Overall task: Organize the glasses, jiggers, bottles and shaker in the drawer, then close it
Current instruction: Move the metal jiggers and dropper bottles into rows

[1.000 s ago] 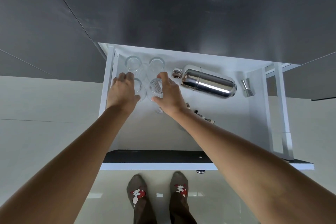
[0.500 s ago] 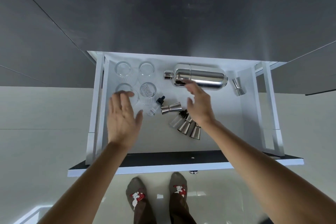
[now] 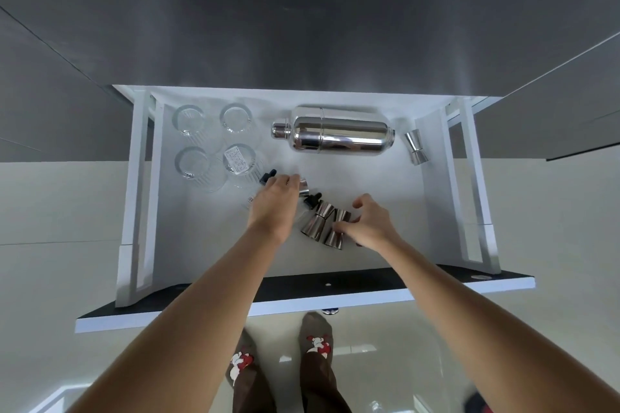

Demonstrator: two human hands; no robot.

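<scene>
A white drawer [image 3: 432,198] is standing pulled open across the middle of the frame, under a dark grey surface [image 3: 302,10] that is filling the upper half. Its dark-topped front panel [image 3: 302,292] is running across just below centre, and the person's two socked feet [image 3: 315,345] are showing on the glossy floor beneath it.

Inside, a shiny metal shaker [image 3: 335,135] is lying on its side along the back wall, cap pointing toward the left of the frame. Four clear glasses [image 3: 214,141] are standing in a two-by-two block in the upper left corner of the drawer, the front right one carrying a white label. A lone jigger [image 3: 415,147] is lying at the upper right, just beside the drawer's right wall and just past the shaker's base.

Near the drawer's centre, two jiggers [image 3: 323,223] are lying side by side, touching. The right hand [image 3: 372,225] is curling its fingers against the right one; whether it is truly gripping cannot be told. The left hand [image 3: 275,203] is reaching over a small clear dropper bottle [image 3: 268,176], whose dark cap is poking out past the fingers, with a bit of metal at its fingertips; its hold cannot be told either. A second dark dropper cap [image 3: 312,199] is lying between the two hands.
</scene>
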